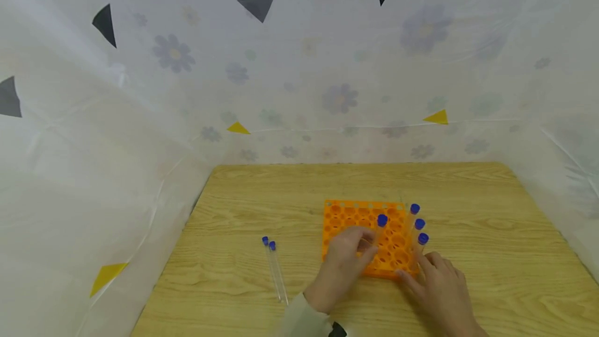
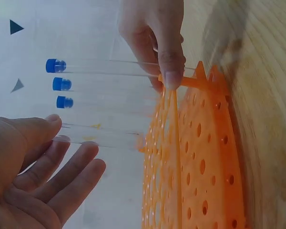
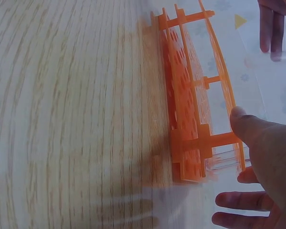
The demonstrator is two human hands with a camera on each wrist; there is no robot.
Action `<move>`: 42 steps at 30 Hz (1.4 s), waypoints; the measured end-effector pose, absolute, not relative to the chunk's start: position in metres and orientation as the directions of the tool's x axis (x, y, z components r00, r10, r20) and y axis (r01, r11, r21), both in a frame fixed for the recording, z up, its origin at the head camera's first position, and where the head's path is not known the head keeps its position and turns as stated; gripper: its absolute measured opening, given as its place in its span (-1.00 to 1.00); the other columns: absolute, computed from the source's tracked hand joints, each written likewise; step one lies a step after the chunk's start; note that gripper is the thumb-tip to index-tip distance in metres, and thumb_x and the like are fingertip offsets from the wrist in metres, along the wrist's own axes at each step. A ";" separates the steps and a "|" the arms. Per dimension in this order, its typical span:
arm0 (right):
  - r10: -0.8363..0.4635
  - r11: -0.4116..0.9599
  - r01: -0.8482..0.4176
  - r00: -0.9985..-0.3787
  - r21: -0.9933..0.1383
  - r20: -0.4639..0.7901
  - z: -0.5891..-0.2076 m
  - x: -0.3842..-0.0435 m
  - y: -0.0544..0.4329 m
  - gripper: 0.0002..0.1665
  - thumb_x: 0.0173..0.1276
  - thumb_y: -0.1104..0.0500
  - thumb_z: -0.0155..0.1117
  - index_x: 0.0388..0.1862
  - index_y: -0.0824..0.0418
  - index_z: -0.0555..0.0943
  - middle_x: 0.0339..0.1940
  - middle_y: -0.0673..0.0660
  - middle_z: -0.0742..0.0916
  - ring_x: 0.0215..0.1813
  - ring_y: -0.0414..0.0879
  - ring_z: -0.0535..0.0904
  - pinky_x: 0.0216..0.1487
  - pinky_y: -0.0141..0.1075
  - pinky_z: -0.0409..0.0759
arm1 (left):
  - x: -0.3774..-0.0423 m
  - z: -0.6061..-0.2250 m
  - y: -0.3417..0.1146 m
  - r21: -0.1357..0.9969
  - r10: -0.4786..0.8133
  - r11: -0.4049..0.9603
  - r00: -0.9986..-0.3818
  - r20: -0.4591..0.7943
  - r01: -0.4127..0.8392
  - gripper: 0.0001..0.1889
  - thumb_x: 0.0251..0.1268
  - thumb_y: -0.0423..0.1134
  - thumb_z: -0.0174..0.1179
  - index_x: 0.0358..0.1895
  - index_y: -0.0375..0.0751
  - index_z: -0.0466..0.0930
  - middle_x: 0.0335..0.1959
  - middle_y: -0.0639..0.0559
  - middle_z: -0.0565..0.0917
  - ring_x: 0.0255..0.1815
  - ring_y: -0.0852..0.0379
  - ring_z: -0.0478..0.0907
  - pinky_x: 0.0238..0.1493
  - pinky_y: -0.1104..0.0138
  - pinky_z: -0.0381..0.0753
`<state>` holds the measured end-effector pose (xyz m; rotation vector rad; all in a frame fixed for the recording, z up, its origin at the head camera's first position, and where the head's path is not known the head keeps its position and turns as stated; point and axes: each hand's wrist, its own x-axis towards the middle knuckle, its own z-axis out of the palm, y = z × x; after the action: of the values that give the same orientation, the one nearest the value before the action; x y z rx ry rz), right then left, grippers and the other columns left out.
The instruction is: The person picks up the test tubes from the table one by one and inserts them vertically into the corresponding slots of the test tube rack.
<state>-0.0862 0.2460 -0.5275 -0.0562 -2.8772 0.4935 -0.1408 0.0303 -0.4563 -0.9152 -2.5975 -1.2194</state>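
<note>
An orange test tube rack (image 1: pixel 330 243) stands on the table, its plates full of round holes. My left hand (image 1: pixel 343 256) is over the rack and pinches a clear test tube with a blue cap (image 1: pixel 382 220) between thumb and fingers. In the left wrist view the lower end of this tube (image 2: pixel 112 137) points at the rack's top plate, close to it. Three more blue-capped tubes (image 1: pixel 419 224) stand in a row along the rack's right edge. My right hand (image 1: pixel 444 287) grips the near right corner of the rack, its thumb (image 3: pixel 243 124) on the top plate's edge.
Two blue-capped test tubes (image 1: pixel 276 269) lie side by side on the wooden table (image 1: pixel 224 212), left of the rack. White flowered sheeting (image 1: pixel 290 87) with black and yellow triangles encloses the table at the back and sides.
</note>
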 end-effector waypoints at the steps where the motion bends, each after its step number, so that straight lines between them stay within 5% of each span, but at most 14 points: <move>1: 0.075 0.943 0.001 -0.975 -0.334 0.209 -0.527 -0.086 0.246 -0.02 0.24 -0.35 0.32 0.38 0.34 0.44 -0.20 0.17 0.61 -0.20 0.10 0.56 -0.12 0.22 0.46 | -0.140 -0.456 0.034 0.650 0.476 0.488 -0.802 0.360 0.582 -0.81 0.35 -0.21 0.27 -0.03 -0.12 0.62 -0.09 0.09 0.71 -0.18 0.36 0.64 -0.14 0.67 0.55; 23: 0.065 0.937 -0.033 -0.961 -0.347 0.267 -0.526 -0.084 0.243 -0.10 0.25 -0.29 0.35 0.34 0.32 0.49 -0.23 0.13 0.61 -0.23 0.08 0.56 -0.17 0.18 0.48 | -0.132 -0.476 0.069 0.639 0.496 0.506 -0.802 0.333 0.579 -0.84 0.34 -0.22 0.28 -0.07 -0.04 0.59 -0.13 0.20 0.70 -0.12 0.44 0.61 -0.12 0.72 0.50; 42: 0.066 0.940 -0.037 -0.955 -0.340 0.288 -0.527 -0.083 0.245 -0.10 0.23 -0.29 0.37 0.32 0.33 0.51 -0.28 0.12 0.60 -0.29 0.04 0.54 -0.26 0.14 0.49 | -0.133 -0.490 0.077 0.410 0.499 0.689 -0.801 0.331 0.598 -0.82 0.28 -0.03 0.32 -0.09 0.11 0.68 -0.19 0.36 0.73 -0.22 0.42 0.58 -0.21 0.62 0.49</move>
<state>-0.0830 0.2452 -0.5275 -0.0216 -2.7979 0.4986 -0.1332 0.0766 -0.4903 -0.8887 -2.7060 -0.7580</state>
